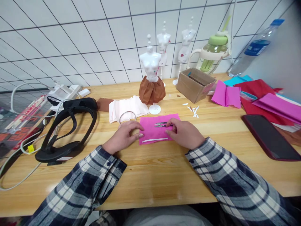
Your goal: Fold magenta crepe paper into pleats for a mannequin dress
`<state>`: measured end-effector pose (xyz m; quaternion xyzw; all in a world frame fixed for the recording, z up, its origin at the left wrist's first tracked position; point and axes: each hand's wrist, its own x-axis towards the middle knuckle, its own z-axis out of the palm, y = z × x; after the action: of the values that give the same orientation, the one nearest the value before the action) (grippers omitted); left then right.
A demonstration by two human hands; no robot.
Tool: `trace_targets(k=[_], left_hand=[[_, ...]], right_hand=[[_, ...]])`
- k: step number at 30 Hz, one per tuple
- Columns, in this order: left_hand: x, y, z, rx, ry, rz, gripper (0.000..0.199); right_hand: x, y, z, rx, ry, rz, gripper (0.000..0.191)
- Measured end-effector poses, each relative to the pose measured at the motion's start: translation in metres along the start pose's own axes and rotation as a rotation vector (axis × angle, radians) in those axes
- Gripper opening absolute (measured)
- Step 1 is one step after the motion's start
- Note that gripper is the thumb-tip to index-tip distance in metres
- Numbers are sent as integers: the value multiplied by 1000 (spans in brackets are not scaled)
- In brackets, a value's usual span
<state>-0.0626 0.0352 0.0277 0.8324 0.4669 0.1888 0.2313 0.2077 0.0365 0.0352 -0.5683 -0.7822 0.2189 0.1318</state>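
Observation:
A bright pink sheet (152, 128) lies flat on the wooden table, with a white strip (155, 139) along its near edge. My left hand (125, 135) rests at the sheet's left edge, fingers apart, holding nothing. Over the right part of the sheet, my right hand (184, 131) has its thumb and fingers closed on small metal thread snips (160, 125), whose blades point left. A metal ring (127, 112) lies just beyond my left hand, on pale pink cloth (117, 108). Behind the sheet stands a white mini mannequin (150, 64) in a brown skirt (151, 91).
White scraps (194, 111) lie near a cardboard box (196, 84). Two more mannequins, a green-lidded jug (215, 50) and a bottle (256, 47) stand behind. A phone (270, 136) and coloured sheets are at right; a black headset (68, 131) and cables at left.

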Motion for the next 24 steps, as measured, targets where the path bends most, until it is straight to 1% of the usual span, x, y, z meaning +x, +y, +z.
trace_targets(k=[2, 4, 7, 10, 12, 16, 20, 24], left_hand=[[1, 5, 7, 67, 76, -48, 22], [2, 14, 16, 137, 116, -86, 22], [3, 25, 27, 176, 111, -101, 23], [4, 28, 32, 185, 83, -100, 19], [4, 26, 33, 213, 76, -119, 20], [2, 20, 30, 282, 55, -144, 32], [-2, 20, 24, 298, 8, -173, 29], [-4, 19, 19, 259, -35, -196, 27]], right_hand=[[-3, -8, 5, -52, 14, -3, 18], [-6, -18, 11, -84, 14, -28, 16], [-9, -30, 21, -123, -16, -53, 14], [-9, -35, 26, -183, -59, -41, 14], [-7, -34, 27, -206, -88, -36, 16], [-5, -31, 25, -191, -112, -42, 18], [-4, -29, 25, -166, -111, -51, 18], [-4, -26, 24, -148, -119, -87, 16]])
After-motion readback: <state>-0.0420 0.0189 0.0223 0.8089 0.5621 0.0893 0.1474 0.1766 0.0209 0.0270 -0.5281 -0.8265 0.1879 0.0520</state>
